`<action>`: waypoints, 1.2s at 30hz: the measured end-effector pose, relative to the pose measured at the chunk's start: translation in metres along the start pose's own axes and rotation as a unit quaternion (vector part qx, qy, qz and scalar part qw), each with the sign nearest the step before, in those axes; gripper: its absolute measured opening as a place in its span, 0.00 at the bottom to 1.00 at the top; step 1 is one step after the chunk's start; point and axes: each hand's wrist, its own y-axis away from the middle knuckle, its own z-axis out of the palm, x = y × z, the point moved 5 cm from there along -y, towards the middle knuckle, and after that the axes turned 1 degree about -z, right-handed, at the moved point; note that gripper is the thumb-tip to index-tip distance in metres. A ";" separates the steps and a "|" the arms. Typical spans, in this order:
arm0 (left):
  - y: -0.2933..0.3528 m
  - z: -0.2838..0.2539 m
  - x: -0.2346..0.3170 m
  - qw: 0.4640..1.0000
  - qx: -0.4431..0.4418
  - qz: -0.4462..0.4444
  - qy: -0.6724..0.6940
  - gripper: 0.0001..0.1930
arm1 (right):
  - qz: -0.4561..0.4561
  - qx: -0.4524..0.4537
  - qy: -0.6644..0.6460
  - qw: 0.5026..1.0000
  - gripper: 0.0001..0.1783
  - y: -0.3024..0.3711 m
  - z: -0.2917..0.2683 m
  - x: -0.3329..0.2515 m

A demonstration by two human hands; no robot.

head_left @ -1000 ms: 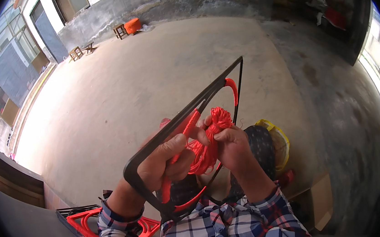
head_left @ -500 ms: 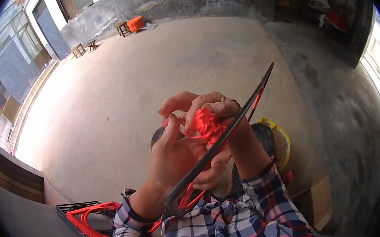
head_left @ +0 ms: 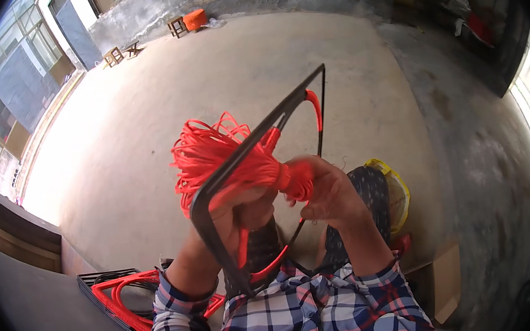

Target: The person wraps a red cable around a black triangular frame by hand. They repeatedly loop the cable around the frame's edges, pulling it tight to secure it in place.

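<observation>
A loose bundle of red cord [head_left: 210, 158], looped at one end and drawn together at the other, is in my hands. My left hand [head_left: 247, 209] is closed around its middle, partly behind the frame. At the gathered end, my right hand [head_left: 338, 200] grips the cord between thumb and fingers, slightly blurred. A thin black angular frame [head_left: 256, 137] stands tilted in front of the bundle and my left wrist, with red wrapping on some of its sides. Its lower part reaches my lap; what supports it is hidden.
More black frames with red wrapping [head_left: 108, 303] lie stacked at my left. By my right knee is a yellow-rimmed container [head_left: 402, 194], with a cardboard box [head_left: 447, 282] nearer. Wooden stools [head_left: 176, 26] and an orange bucket-like object [head_left: 195, 19] stand by the far wall.
The red cord has turned from a small knotted end into view as a wide looped bundle pointing left. My left hand has closed around it. The black frame has swung left and shows more of its outline.
</observation>
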 end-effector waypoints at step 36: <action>0.004 0.032 -0.008 0.985 -0.128 -0.118 -0.003 0.27 | -0.082 0.141 -0.029 0.986 0.17 -0.053 -0.034 -0.015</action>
